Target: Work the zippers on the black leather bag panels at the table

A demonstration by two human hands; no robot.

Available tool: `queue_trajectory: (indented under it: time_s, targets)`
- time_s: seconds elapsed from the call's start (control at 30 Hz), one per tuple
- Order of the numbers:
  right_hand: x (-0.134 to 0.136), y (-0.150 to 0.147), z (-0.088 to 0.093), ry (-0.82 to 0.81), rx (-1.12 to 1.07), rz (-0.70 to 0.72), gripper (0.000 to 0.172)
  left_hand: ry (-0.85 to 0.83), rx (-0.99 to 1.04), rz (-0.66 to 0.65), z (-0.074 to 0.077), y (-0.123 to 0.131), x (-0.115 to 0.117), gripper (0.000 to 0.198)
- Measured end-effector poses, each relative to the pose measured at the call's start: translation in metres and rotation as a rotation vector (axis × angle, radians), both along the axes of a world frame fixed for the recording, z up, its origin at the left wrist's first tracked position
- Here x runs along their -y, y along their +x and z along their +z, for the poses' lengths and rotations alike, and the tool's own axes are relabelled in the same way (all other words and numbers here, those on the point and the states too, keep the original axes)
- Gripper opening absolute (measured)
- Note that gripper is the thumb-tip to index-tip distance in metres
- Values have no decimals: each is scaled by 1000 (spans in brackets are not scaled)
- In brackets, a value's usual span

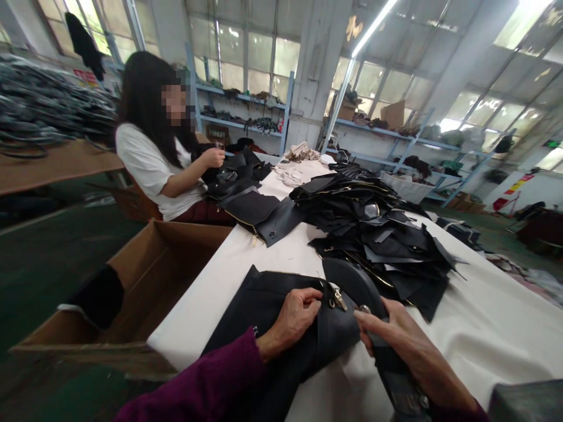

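Both hands work at the near edge of the white table (484,328). My left hand (294,321) is curled narrow, its fingers pinching the black panel (259,305) just beside the metal zipper pull (338,299). My right hand (398,337) is closed around a dark strap (352,280) at the panel's right end. The panel lies flat, hanging over the table's near edge. Just beyond it sits a pile of black pieces (382,234). A cardboard box (149,275) stands on the floor to the left, and a person (149,158) sits far left, handling more black pieces.
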State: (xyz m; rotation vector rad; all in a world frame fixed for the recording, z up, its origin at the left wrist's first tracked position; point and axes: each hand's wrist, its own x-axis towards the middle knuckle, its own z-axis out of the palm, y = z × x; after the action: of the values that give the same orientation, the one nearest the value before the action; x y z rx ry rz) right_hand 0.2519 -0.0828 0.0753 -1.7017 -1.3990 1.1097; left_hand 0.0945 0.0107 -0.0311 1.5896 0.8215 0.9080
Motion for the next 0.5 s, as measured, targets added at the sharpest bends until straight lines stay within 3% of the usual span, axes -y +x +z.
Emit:
queue_trajectory:
  time_s: [0.1, 0.17, 0.23, 0.33, 0.4, 0.5]
  targets:
    - [17, 9, 0, -24, 48, -66, 32, 374, -304, 73, 7, -8, -15, 25]
    - [32, 11, 0, -48, 73, -96, 31, 530, -526, 88, 11, -12, -34, 28]
    - [45, 9, 1, -58, 80, -132, 31, 563, -689, 17, 12, -15, -55, 29]
    - [58, 7, 2, -63, 55, -161, 33, 554, -766, -93, 15, -19, -76, 18]
    - [62, 9, 2, -95, 58, -126, 35, 579, -790, -117, 24, -22, -77, 16]
    - [65, 16, 4, -121, 116, -43, 38, 690, -803, -86, 45, -26, -57, 13]
